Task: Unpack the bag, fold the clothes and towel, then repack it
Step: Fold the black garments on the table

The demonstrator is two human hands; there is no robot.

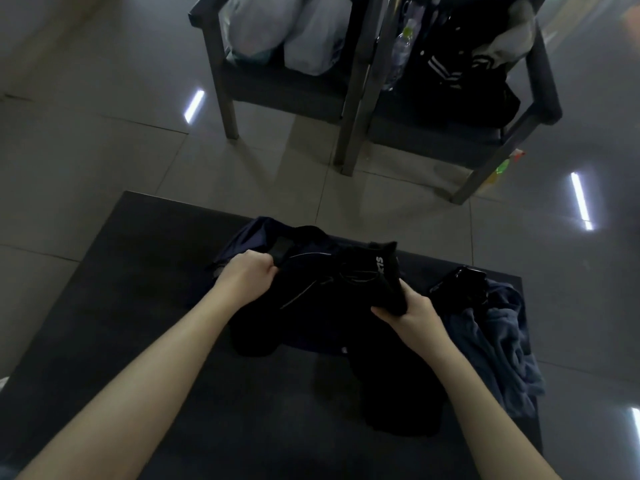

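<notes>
1. Across the lower frame: worktop point(138, 358), dark, carrying all the task's things.
2. Beyond it, on the tiled floor: two chairs point(221, 109), heaped with belongings; no part in the coming move.
3. Mid-worktop: bag point(242, 237), navy with a black strap, slumped flat, long axis running left to right. Dark cloth on dark cloth makes its opening hard to make out.
4. Right of the bag: towel point(502, 348), blue, crumpled, not yet folded, just beside the right wrist.
5. Over the bag's right half: black garment point(384, 271) with a white-lettered band. Its long axis runs from the far side toward the person, ending in the right hand.
6. Left hand point(249, 275): fingers clenched on what seems to be the bag's edge by the strap, at the bag's left end.
7. Right hand point(408, 315): fingers grasping the garment's near end. It is the nearer hand, so the likely draw is toward the person while the left steadies the bag.
</notes>
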